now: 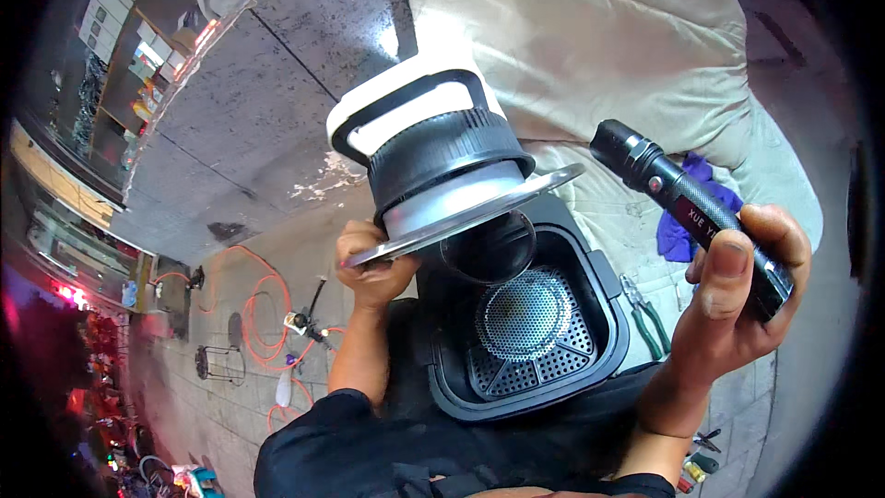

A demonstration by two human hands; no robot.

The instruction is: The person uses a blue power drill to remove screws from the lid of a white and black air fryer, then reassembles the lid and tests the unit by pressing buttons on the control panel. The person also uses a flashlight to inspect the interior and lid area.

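Observation:
My left hand point(373, 272) grips the rim of a round metal plate on an appliance head point(442, 152), which is tilted and has a white top with a black handle, a black ribbed band and a silver collar. A dark round part point(487, 247) shows beneath it. My right hand point(742, 304) holds a black flashlight point(668, 184), its head pointed up and left. Below, a black square basket point(590, 360) holds a perforated tray point(512, 373) with a round metal mesh disc point(521, 309) on it.
A cream padded sheet point(590, 28) with a purple cloth point(678, 231) lies behind. Green-handled pliers point(645, 318) are beside the basket, and more tools point(696, 470) lie lower right. An orange hose point(267, 286) coils on paving at left, near a grey concrete wall or step point(230, 83).

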